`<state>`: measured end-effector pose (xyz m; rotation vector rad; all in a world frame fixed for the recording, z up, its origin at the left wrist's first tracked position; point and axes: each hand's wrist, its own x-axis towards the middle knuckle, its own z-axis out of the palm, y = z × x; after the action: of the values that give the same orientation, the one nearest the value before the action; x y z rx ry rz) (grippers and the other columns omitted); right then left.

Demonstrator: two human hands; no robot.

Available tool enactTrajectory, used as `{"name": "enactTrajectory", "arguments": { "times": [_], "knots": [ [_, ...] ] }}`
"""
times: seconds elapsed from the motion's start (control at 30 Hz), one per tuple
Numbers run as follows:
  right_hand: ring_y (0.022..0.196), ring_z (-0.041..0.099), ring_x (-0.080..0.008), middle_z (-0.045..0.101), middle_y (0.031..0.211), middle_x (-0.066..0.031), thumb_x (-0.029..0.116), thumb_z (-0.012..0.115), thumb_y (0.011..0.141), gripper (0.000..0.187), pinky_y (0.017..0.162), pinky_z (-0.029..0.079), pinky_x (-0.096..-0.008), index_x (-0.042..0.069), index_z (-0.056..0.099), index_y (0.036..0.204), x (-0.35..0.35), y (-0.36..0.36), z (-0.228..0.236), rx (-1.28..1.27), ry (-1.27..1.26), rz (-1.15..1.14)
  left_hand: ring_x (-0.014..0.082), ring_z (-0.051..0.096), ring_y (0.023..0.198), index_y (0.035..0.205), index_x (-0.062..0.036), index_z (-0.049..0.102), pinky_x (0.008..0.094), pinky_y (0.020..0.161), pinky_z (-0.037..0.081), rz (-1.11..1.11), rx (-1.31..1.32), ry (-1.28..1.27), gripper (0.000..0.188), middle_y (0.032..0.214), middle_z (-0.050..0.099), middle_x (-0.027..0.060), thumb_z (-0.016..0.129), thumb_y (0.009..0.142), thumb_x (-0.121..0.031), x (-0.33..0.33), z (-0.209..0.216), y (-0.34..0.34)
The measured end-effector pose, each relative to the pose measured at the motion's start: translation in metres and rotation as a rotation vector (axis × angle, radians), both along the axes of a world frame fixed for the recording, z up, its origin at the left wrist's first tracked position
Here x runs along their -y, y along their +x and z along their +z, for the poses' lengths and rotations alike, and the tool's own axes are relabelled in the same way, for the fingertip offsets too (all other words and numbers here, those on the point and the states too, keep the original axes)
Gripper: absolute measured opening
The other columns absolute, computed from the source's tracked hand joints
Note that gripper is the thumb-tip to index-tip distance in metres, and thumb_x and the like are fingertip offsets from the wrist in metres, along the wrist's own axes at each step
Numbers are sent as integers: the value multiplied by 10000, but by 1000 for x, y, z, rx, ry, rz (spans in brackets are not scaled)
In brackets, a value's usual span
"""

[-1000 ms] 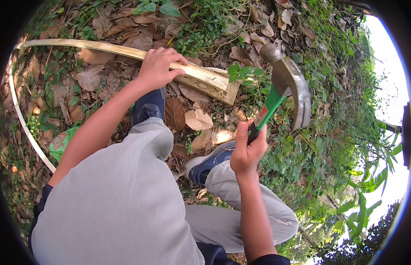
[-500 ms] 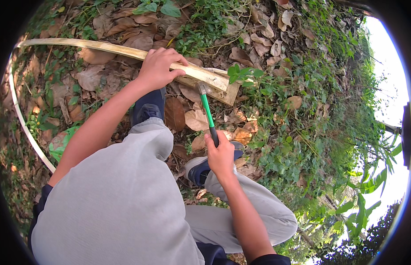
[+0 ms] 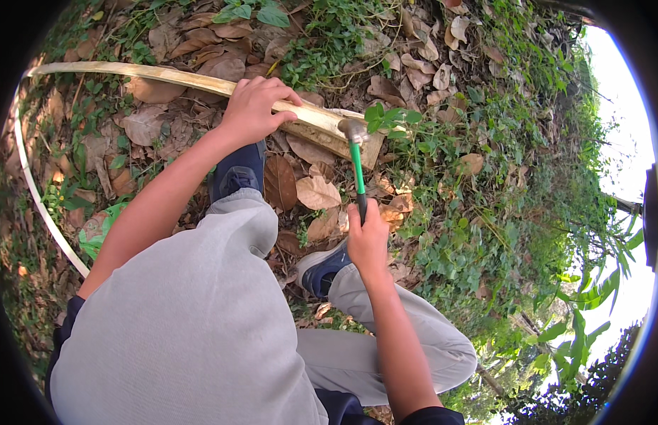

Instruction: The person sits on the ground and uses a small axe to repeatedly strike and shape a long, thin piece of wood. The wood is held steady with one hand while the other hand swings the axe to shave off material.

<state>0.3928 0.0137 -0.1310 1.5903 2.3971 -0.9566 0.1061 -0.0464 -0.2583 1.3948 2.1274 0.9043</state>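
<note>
A long pale wooden strip (image 3: 174, 75) runs from the far left to the middle, its right end lying over a second wooden board (image 3: 322, 138). My left hand (image 3: 256, 110) grips the strip from above, fingers over its far side and thumb along its top. In my right hand (image 3: 368, 237) is a hammer (image 3: 358, 170) with a green and black handle, closed around the black grip. The hammer's metal head is over the strip's right end and hides what lies under it; whether it touches the wood I cannot tell.
A thin pale curved strip (image 3: 33, 170) bends down the left side. Dry brown leaves (image 3: 318, 193) and green plants (image 3: 449, 191) cover the ground. My dark shoe (image 3: 238, 170) is close below the wood, and my other shoe (image 3: 322, 270) is under my right forearm.
My right hand and the hammer have moved right, and the hammer head has gone from the strip's near edge to over its right end. My left hand has stayed in place.
</note>
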Motion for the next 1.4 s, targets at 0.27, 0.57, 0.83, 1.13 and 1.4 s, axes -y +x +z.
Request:
{"name": "enactTrajectory", "arguments": {
  "times": [0.27,0.57,0.83,1.13,1.4],
  "knots": [
    [698,654,-490,665,730,-245,282,626,1017,244,651,491,-551,38,612,1025,22,-2,3,190,-184,20,210,589,1085,1085,-252,775,385,984,380,-1,1,-23,232,1054,671,-31,790,875,-352,-2,-1,0],
    [545,497,-73,548,623,-4,167,683,1035,180,522,394,-265,27,606,951,4,-32,71,-458,0,-125,209,584,1088,1090,-250,774,387,988,379,-5,0,-19,233,1069,663,-29,791,883,-355,0,-1,0],
    [657,618,-478,625,719,-234,241,591,1057,251,602,448,-520,7,535,989,2,-4,3,19,-21,-39,212,587,1094,1089,-249,775,387,993,381,0,6,-26,226,1070,669,-27,790,884,-344,0,0,0],
    [682,658,-479,660,720,-257,283,662,1009,281,629,489,-525,6,621,1031,18,-4,5,144,-203,-58,211,592,1087,1086,-245,775,386,983,384,4,13,-25,233,1047,673,-24,788,878,-349,-2,-1,0],
    [557,453,-54,560,683,10,148,632,1057,153,503,357,-257,20,586,987,6,-35,69,-501,121,-34,213,589,1084,1085,-246,773,386,983,383,1,-11,-8,231,1055,671,-25,788,879,-350,0,-1,1]
  ]
}}
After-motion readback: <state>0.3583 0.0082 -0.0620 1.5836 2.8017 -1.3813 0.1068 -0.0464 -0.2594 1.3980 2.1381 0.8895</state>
